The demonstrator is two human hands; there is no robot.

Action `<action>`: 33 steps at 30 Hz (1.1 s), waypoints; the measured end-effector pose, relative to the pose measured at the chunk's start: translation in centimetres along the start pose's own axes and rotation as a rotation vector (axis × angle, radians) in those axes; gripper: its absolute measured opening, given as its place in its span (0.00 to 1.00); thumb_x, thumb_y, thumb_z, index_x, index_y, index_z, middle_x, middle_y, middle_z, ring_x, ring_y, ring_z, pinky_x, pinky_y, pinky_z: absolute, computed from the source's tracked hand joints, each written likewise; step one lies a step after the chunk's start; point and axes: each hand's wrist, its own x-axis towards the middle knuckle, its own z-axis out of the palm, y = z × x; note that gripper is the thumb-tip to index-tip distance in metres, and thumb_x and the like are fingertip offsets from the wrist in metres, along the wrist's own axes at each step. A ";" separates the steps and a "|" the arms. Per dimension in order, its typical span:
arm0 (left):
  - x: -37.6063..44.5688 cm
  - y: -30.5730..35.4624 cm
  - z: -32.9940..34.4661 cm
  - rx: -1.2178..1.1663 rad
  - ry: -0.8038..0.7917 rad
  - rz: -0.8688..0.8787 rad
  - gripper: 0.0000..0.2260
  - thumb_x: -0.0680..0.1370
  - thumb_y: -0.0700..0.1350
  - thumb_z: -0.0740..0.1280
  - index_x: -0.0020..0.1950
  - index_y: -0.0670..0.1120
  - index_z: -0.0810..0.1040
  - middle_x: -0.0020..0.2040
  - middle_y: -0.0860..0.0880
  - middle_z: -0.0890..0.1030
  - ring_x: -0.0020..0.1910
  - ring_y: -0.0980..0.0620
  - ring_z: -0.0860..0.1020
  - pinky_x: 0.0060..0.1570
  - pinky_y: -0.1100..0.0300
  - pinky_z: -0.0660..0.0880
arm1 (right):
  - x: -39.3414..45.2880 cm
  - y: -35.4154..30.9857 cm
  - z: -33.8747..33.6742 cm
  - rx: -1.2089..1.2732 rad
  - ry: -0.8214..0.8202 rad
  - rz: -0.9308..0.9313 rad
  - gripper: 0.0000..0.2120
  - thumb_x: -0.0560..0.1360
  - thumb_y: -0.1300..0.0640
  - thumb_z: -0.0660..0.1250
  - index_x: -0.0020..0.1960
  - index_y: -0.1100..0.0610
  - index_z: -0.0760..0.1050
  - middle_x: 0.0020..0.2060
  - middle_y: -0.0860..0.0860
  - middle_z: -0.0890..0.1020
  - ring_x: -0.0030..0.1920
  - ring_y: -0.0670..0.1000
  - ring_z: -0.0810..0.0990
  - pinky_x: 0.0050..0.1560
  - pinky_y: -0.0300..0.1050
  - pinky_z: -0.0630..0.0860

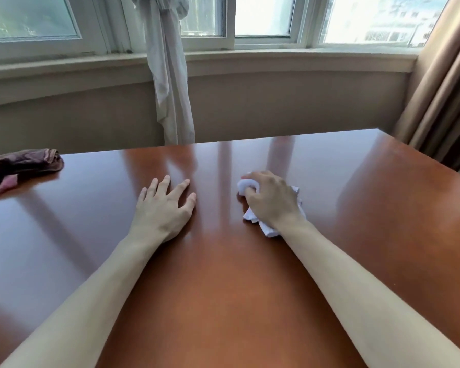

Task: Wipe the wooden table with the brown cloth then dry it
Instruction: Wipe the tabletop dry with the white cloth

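My fingers (168, 187) on the left hand (165, 211) lie spread and flat on the wooden table (223, 288), holding nothing. My right hand (271, 200) curls closed around a crumpled white tissue (266, 227), pressing it to the tabletop just beside the left hand, at three o'clock from it. The brown cloth (21, 166) lies bunched at the table's far left edge, at about ten o'clock from my left hand, well apart from both hands.

Bright daylight from the windows (263, 19), panes blown out. Streaky glare across the table (223, 288) below them. Soft focus, wide-angle bowing at edges.
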 end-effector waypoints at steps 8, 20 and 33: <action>0.5 -0.3 0.3 -0.011 0.064 -0.010 0.30 0.76 0.69 0.45 0.79 0.67 0.56 0.82 0.54 0.52 0.81 0.52 0.47 0.79 0.53 0.46 | 19.2 3.1 5.2 -0.094 0.020 0.122 0.15 0.72 0.52 0.57 0.50 0.48 0.81 0.49 0.48 0.82 0.51 0.57 0.77 0.48 0.49 0.73; 0.8 -0.3 0.1 -0.034 0.039 -0.011 0.26 0.81 0.65 0.51 0.79 0.65 0.58 0.83 0.51 0.54 0.81 0.49 0.49 0.79 0.50 0.45 | 5.7 0.0 1.2 -0.001 -0.074 0.011 0.14 0.78 0.56 0.58 0.54 0.50 0.82 0.60 0.46 0.81 0.60 0.52 0.78 0.54 0.46 0.68; -0.2 0.1 -0.3 -0.039 0.038 0.011 0.26 0.82 0.63 0.51 0.80 0.61 0.59 0.82 0.47 0.55 0.81 0.45 0.50 0.79 0.47 0.45 | -3.8 -1.5 -1.5 0.008 -0.077 -0.083 0.15 0.78 0.58 0.58 0.55 0.48 0.81 0.59 0.43 0.80 0.60 0.47 0.76 0.55 0.38 0.67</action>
